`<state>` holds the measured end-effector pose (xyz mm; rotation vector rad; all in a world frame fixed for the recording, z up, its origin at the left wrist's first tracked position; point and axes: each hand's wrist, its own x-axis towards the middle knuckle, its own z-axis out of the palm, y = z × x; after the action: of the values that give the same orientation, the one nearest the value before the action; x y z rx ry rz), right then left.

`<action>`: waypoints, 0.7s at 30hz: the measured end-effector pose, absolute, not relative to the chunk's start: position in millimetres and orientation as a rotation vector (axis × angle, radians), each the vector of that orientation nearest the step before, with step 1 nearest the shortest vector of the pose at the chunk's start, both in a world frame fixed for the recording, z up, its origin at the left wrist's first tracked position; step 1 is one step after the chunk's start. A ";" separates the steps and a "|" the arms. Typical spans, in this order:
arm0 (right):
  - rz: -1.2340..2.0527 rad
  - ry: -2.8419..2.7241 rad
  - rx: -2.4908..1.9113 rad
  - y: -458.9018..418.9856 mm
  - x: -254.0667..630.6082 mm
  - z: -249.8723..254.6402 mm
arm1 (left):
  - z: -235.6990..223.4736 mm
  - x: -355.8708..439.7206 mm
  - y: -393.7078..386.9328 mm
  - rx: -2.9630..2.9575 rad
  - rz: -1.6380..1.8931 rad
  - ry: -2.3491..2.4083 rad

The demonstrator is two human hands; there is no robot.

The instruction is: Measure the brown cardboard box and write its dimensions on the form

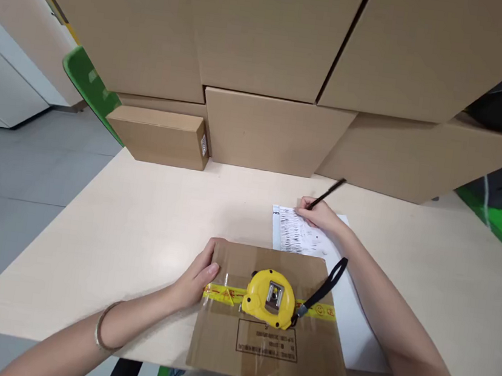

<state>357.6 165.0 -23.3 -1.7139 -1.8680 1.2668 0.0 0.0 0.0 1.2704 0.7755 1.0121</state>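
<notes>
A black pen (327, 195) tilts over a printed sheet (304, 234), pinched in the right hand (321, 216). Nearer, the left hand (197, 279) rests flat against a taped carton (269, 336) bearing a yellow tape measure (270, 298).

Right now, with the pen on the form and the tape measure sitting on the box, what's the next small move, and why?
Probably keep the right hand writing, pen tip down on the printed sheet. The left hand is steadying the taped box at its left edge, and the yellow tape measure rests closed on top, untouched.
</notes>
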 end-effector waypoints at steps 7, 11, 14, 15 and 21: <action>1.425 -2.271 -1.858 146.9 380.1 3.4 | -2.5 -3.0 0.3 1.323 0.966 0.821; 1.293 -2.416 -1.944 143.9 379.5 9.3 | -4.1 -3.1 0.9 1.328 0.983 0.821; 1.024 -2.415 -2.024 139.8 375.8 26.0 | -2.7 -2.3 0.4 1.340 0.981 0.822; 0.926 -2.393 -2.046 135.1 373.9 36.3 | -2.3 -2.2 -0.1 1.342 0.983 0.822; 0.656 -2.314 -1.694 62.0 333.5 117.5 | -5.3 -5.4 -0.9 1.404 1.103 0.720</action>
<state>333.5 62.0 117.5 -1.6939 -2.3138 0.6563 -5.4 -0.9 -5.3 1.4037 0.7205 1.1029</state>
